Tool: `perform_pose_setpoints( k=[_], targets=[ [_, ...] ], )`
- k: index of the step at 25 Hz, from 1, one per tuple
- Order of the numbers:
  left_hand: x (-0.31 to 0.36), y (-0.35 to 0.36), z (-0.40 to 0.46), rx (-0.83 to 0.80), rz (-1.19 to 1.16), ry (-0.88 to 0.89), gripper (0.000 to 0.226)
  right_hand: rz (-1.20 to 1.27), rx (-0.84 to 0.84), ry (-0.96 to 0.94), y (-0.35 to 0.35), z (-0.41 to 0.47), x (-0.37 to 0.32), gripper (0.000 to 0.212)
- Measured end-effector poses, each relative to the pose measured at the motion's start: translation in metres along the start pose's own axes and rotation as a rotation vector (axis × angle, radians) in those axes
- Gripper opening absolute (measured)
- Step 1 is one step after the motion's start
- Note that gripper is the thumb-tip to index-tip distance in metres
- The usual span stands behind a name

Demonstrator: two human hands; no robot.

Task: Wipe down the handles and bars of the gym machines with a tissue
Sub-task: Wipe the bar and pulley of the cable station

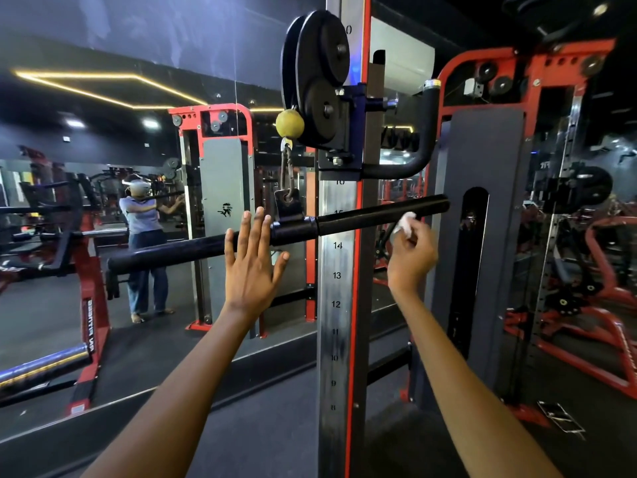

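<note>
Left hand (253,251): my fingers straight and spread, flat against the bar (279,232) to steady it, I think.
Right hand (412,248): my fingers pinch the tissue (406,222) just under the bar's right grip, ready to wipe.
Around: pulley (319,81), yellow ball (290,123), chain.
In the way: numbered post (339,288) crosses behind the bar.

Dark gym floor (275,426) under red machine frames (586,357).

Matt foam bar (379,213), brushed-metal upright (336,305)
</note>
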State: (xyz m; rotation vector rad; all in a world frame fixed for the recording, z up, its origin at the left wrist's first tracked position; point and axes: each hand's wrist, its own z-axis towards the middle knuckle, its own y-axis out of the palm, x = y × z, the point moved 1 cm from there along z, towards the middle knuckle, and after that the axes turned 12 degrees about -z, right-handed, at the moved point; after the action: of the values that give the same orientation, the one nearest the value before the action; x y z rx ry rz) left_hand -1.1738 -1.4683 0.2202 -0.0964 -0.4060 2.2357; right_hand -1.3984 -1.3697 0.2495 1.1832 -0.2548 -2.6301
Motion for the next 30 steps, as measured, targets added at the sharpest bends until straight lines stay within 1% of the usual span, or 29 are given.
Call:
perform_pose_setpoints(
  k=[1, 3, 4, 5, 6, 7, 9, 10, 11, 12, 14, 15, 16, 17, 19, 20, 22, 23, 24, 25, 27, 28, 29, 30],
  targets=[
    [-0.001, 0.0, 0.0, -0.005, 0.01, 0.002, 0.068, 0.023, 0.023, 0.007, -0.001, 0.0, 0.003, 0.018],
    [-0.004, -0.002, -0.001, -0.015, 0.02, 0.006, 0.067, 0.039, 0.136, 0.172, -0.002, 0.025, 0.008, 0.023],
    [-0.005, -0.004, -0.001, -0.017, 0.02, 0.009, 0.067, 0.001, 0.138, 0.248, -0.002, 0.037, 0.011, 0.026],
    [-0.006, -0.006, 0.0, -0.018, 0.022, 0.013, 0.067, -0.054, 0.108, 0.263, 0.0, 0.044, 0.014, 0.026],
    [-0.007, -0.008, 0.001, -0.017, 0.027, 0.016, 0.067, -0.1, 0.061, 0.205, 0.005, 0.044, 0.014, 0.025],
    [-0.008, -0.009, 0.001, -0.015, 0.031, 0.019, 0.067, -0.133, 0.007, 0.09, 0.011, 0.037, 0.012, 0.023],
    [-0.009, -0.01, 0.0, -0.006, 0.044, 0.022, 0.068, -0.188, -0.173, -0.231, 0.026, 0.013, 0.008, 0.021],
    [-0.009, -0.01, 0.0, -0.006, 0.056, 0.021, 0.068, -0.197, -0.259, -0.351, 0.03, 0.003, 0.008, 0.022],
    [-0.01, -0.01, 0.0, -0.012, 0.073, 0.019, 0.068, -0.186, -0.275, -0.373, 0.031, 0.001, 0.009, 0.022],
    [-0.012, -0.011, 0.0, -0.021, 0.092, 0.016, 0.068, -0.146, -0.209, -0.273, 0.031, 0.006, 0.01, 0.021],
    [-0.014, -0.014, 0.0, -0.038, 0.119, 0.014, 0.068, -0.069, 0.001, 0.122, 0.024, 0.032, 0.014, 0.024],
    [-0.015, -0.016, 0.001, -0.045, 0.125, 0.017, 0.068, -0.062, 0.017, 0.256, 0.025, 0.042, 0.018, 0.025],
    [-0.015, -0.017, 0.001, -0.052, 0.127, 0.02, 0.068, -0.076, -0.037, 0.303, 0.028, 0.047, 0.019, 0.025],
    [-0.015, -0.018, 0.002, -0.054, 0.129, 0.021, 0.069, -0.113, -0.1, 0.273, 0.035, 0.044, 0.017, 0.023],
    [-0.015, -0.018, 0.001, -0.054, 0.128, 0.013, 0.069, -0.119, -0.226, 0.135, 0.049, 0.017, -0.003, 0.016],
    [-0.015, -0.018, 0.001, -0.058, 0.125, 0.007, 0.069, -0.105, -0.297, 0.032, 0.055, -0.006, -0.015, 0.014],
    [-0.014, -0.017, 0.001, -0.067, 0.114, -0.007, 0.068, -0.038, -0.512, -0.185, 0.058, -0.054, -0.039, 0.015],
    [-0.014, -0.018, 0.001, -0.069, 0.112, -0.013, 0.068, -0.022, -0.551, -0.272, 0.058, -0.066, -0.044, 0.017],
    [-0.015, -0.019, 0.0, -0.073, 0.115, -0.015, 0.068, -0.021, -0.478, -0.294, 0.059, -0.065, -0.046, 0.02],
    [-0.015, -0.021, -0.001, -0.076, 0.122, -0.012, 0.067, -0.036, -0.368, -0.229, 0.059, -0.053, -0.046, 0.024],
    [-0.016, -0.024, -0.001, -0.086, 0.129, 0.007, 0.066, -0.092, -0.161, -0.001, 0.055, -0.015, -0.038, 0.024],
    [-0.015, -0.025, 0.0, -0.091, 0.128, 0.015, 0.066, -0.079, -0.175, 0.099, 0.058, -0.004, -0.031, 0.02],
    [-0.015, -0.025, 0.0, -0.095, 0.132, 0.017, 0.066, -0.07, -0.244, 0.106, 0.059, -0.002, -0.03, 0.021],
    [-0.015, -0.025, 0.0, -0.095, 0.139, 0.011, 0.067, -0.17, -0.326, -0.083, 0.063, -0.017, -0.034, 0.025]
  ],
)
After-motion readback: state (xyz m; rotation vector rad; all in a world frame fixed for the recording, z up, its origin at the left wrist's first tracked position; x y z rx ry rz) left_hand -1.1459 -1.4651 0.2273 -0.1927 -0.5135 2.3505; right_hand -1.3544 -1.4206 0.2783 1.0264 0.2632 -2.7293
